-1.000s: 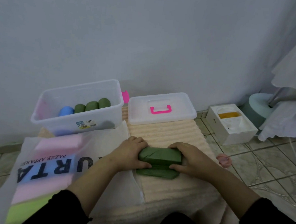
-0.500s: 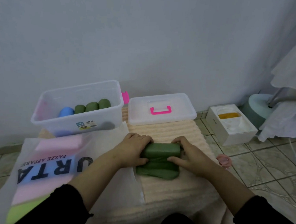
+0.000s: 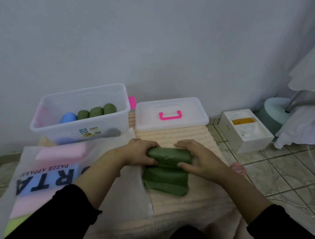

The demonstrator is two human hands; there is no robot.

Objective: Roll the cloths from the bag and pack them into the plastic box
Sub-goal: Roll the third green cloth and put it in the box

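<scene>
Rolled farther away from the person than a second ago, the green cloth now leaves a longer flat tail trailing toward the camera on the ribbed peach mat. Its rolled part lies at the far end, between both hands. The left hand curls over the roll's left end, thumb tucked beneath, gripping it; the right hand grips the right end the same way, thumb pointing inward under the roll. Black sleeves cover both forearms. Just left of the cloth lies a white plastic bag printed with dark letters, pink, blue and light-green folded cloths showing through it. Beyond the bag stands the clear plastic box, open, holding three green rolls side by side and a blue roll at their left. To the box's right rests its clear lid with a pink handle. A white carton sits on the tiled floor, farther right.
</scene>
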